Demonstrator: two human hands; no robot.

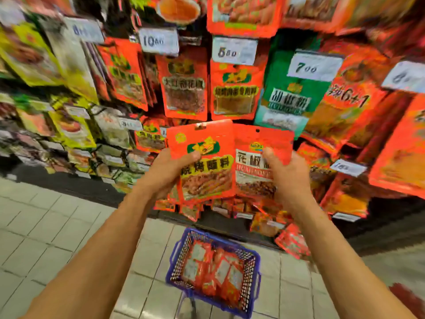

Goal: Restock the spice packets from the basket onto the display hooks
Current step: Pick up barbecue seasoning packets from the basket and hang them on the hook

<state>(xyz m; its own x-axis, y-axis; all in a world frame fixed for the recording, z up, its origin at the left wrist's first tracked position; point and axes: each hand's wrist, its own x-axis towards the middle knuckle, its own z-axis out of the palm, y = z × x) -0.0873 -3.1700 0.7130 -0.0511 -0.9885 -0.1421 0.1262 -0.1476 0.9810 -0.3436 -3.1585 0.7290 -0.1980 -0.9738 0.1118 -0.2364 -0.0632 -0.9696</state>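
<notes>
My left hand (167,173) grips a red spice packet with a green logo (202,157), thumb across its front. My right hand (287,178) holds a second red packet with a white label (255,155), thumb on its face. The two packets overlap side by side, upright, in front of the display wall. A blue basket (250,256) stands on the floor below my hands, with several red packets (216,270) lying in it. Red packets (184,88) hang on the display hooks straight ahead, under white price tags (234,50).
A green packet (287,93) and orange-red packets (349,97) hang to the right, yellow and green ones (69,125) to the left. More red packets (292,240) hang low near the basket. Pale floor tiles (46,226) lie at the lower left.
</notes>
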